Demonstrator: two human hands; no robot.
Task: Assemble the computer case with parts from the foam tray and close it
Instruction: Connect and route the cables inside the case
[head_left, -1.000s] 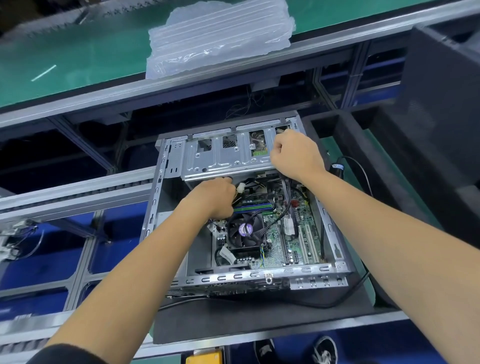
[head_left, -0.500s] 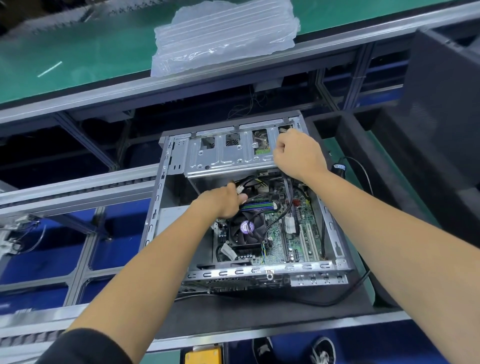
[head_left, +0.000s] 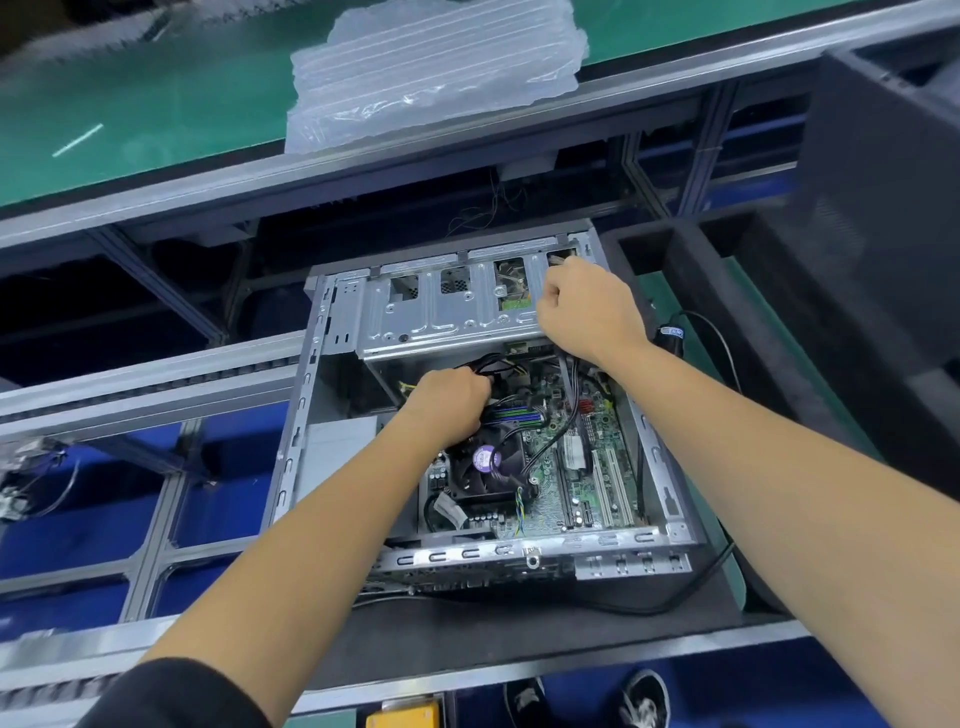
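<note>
left hand (head_left: 451, 402) has shifted toward the drive cage (head_left: 447, 312), gripping black cables (head_left: 491, 365); right hand (head_left: 587, 306) fisted on the cage's right end, grip unclear.

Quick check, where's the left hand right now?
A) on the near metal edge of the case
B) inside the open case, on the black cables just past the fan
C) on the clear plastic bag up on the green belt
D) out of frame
B: the left hand is down inside the open case, fingers curled round the black cables just beyond the fan, under the metal drive cage.
</note>
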